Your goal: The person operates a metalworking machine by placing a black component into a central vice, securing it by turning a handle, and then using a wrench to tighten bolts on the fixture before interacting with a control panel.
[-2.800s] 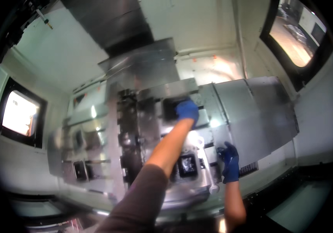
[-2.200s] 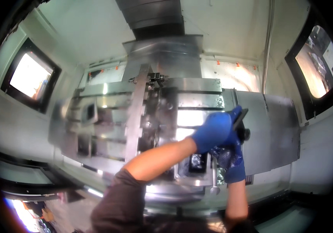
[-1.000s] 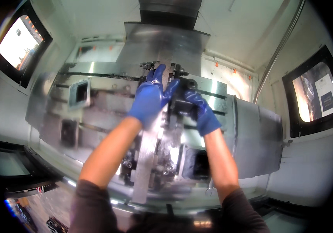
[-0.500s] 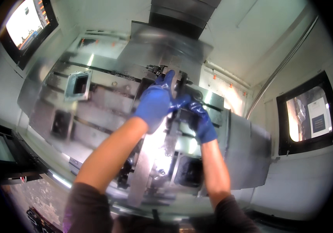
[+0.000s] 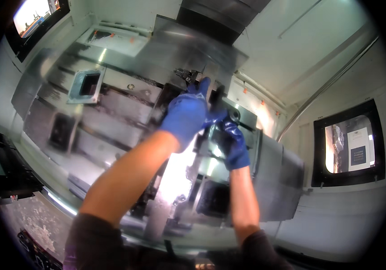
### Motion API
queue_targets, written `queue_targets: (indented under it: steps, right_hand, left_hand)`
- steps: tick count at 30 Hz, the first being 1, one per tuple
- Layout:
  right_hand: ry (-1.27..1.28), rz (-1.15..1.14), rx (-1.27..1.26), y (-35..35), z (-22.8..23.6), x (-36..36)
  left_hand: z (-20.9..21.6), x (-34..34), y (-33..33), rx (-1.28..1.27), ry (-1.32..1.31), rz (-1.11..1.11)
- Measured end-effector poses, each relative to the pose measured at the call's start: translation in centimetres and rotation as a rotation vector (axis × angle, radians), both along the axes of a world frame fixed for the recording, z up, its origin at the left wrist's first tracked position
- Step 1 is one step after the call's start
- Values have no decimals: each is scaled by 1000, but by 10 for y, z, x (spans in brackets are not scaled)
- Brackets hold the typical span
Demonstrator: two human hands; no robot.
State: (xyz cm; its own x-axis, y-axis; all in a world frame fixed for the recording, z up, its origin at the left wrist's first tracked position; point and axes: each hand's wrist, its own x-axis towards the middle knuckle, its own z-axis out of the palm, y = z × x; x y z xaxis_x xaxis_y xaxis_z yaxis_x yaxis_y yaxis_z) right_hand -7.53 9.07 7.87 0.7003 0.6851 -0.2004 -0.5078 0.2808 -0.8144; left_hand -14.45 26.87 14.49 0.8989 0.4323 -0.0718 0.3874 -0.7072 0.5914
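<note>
My left hand (image 5: pixel 186 114), in a blue glove, lies over a dark clamping fixture in the middle of the machine table. One finger stretches forward along a grey metal block (image 5: pixel 209 74), and the thumb spreads out to the right; the other fingers are hidden. Close on the right, my right hand (image 5: pixel 236 144) is closed, its wet blue fingers curled in at the dark parts beside the fixture. What it grips is blurred and covered. From under the hands a shiny flat metal bar (image 5: pixel 175 180) runs toward me.
The slotted table (image 5: pixel 125 112) carries a square grey frame (image 5: pixel 71 94) at left and a dark block (image 5: pixel 215 198) near my right forearm. Metal way covers (image 5: pixel 276 175) flank it. Light enclosure walls with windows (image 5: pixel 350 144) and a slanting pipe (image 5: pixel 330 87) stand around.
The view has shifted slightly, so the table sits further left and higher. Both hands stay at the fixture; the right fingers have turned a little.
</note>
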Motion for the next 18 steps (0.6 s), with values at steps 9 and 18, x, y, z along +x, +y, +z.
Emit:
queue_targets:
  steps: [9, 18]
  right_hand:
    - [22, -20, -116, 9, -2, 3]
    - [-57, 60, -185, 0, -2, 7]
  left_hand:
    - [2, -2, 2, -33, -58, 1]
    - [-6, -4, 0, -9, -158, -53]
